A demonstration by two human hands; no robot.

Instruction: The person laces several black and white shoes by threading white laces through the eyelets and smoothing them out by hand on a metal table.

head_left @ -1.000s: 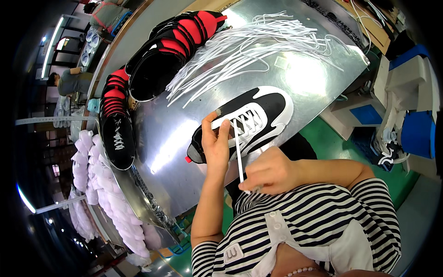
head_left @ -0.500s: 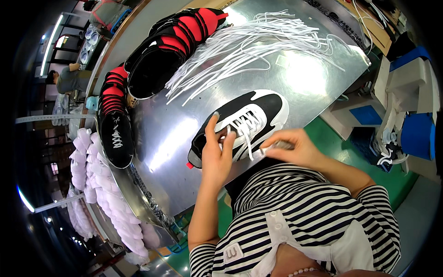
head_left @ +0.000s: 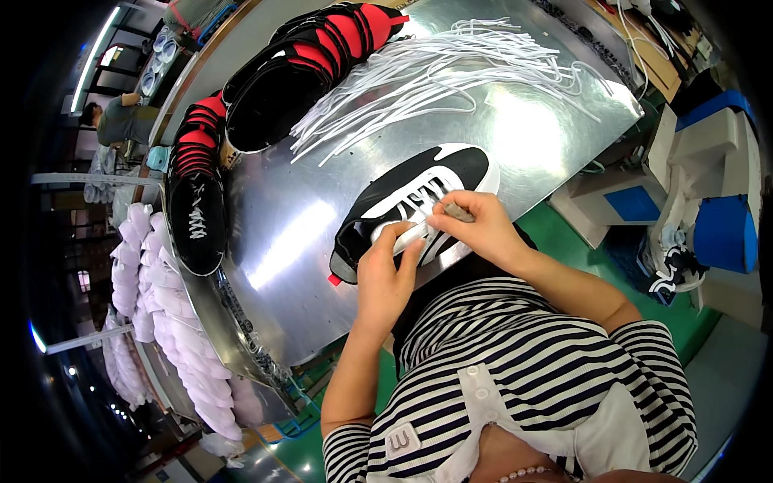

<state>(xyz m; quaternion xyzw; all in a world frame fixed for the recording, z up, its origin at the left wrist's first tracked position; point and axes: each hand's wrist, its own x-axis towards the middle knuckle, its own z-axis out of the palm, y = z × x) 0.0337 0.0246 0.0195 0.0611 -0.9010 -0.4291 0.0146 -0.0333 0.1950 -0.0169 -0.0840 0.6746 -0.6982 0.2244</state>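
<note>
A black and white sneaker (head_left: 394, 179) lies on its side on the metal tabletop near me, toe pointing away to the right. White lace (head_left: 419, 196) crosses its upper part, and a red tab shows at the heel. My left hand (head_left: 386, 278) pinches the white edge by the shoe's opening between thumb and fingers. My right hand (head_left: 483, 229) is closed around a small tool with a greyish handle (head_left: 459, 212), its fingertips at the lace rows. The tool's working end is hidden by my fingers.
A pile of loose white laces (head_left: 419, 76) lies along the far side of the metal table (head_left: 298, 322). Black and red shoes (head_left: 322, 56) stand in rows at the far left. Off to the right is a beige and blue machine or rack (head_left: 684, 173). A person (head_left: 121, 121) is in the left background.
My right hand has moved up and left from the near side of the shoe to its lace rows, bringing the tool along. My left fingers have lowered and closed at the shoe's opening.
</note>
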